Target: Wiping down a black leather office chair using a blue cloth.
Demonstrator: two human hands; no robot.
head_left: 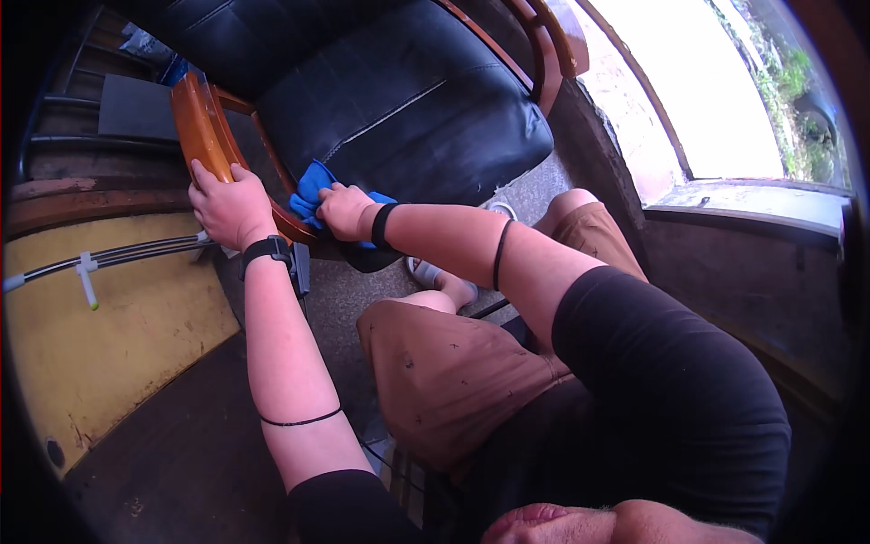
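A chair with a black padded seat (pixel 426 109) and glossy orange-brown wooden arms stands in front of me. My left hand (pixel 233 208) grips the near end of its left wooden armrest (pixel 201 127), fingers over the top. Bunched in my right hand (pixel 347 213) is a blue cloth (pixel 313 181). The hand presses it against the wooden side frame beside the seat's front left corner. My right fingers are curled, and part of the cloth is hidden beneath them.
A yellow panel (pixel 118 317) with thin black cables (pixel 136 257) lies to the left. Dark metal rails (pixel 100 140) hold a grey board (pixel 138 107) at far left. A bright window (pixel 716 82) with a sill is on the right. My sandalled feet rest on the grey floor (pixel 340 304).
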